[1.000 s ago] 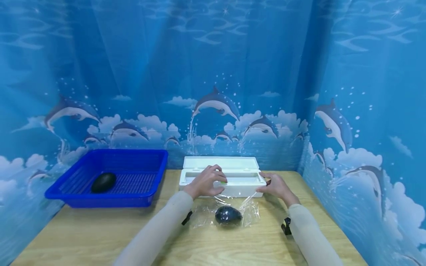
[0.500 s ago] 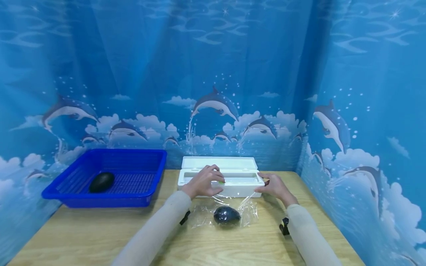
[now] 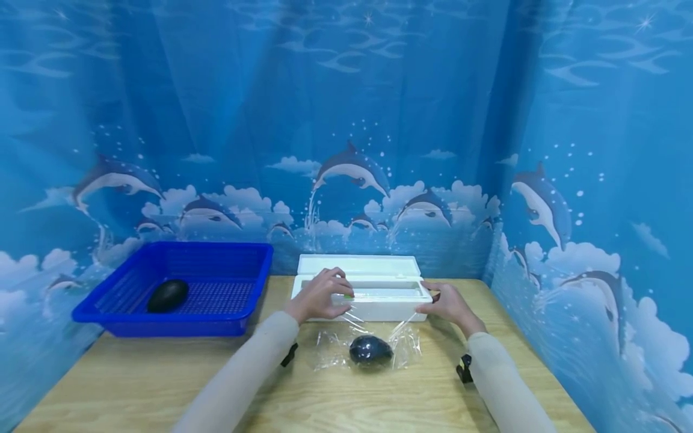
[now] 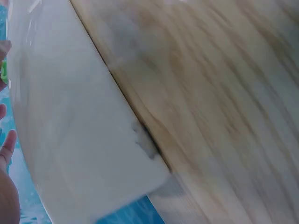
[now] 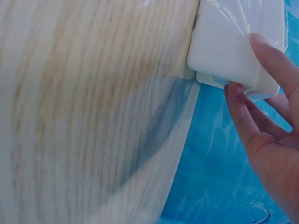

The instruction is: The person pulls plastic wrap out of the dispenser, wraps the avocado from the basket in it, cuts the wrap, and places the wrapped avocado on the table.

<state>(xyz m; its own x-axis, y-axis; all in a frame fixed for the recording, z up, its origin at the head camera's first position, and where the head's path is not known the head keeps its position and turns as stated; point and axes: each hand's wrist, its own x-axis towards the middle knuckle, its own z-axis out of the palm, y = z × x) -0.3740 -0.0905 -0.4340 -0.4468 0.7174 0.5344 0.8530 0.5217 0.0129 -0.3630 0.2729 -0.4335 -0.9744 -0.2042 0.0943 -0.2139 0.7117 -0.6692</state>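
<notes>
Your left hand (image 3: 319,296), pinching the green slider (image 3: 348,295), has moved left, likely cutting film (image 3: 407,353); your right hand (image 3: 450,307) grips the box (image 3: 387,311).

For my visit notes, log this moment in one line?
left hand: pinches green piece; right hand: grips white box; box lid: open; dark oval object: clear film both sides; blue basket: left of box

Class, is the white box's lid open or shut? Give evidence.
Open: the lid is raised behind the white box, leaving its inside showing.
</notes>
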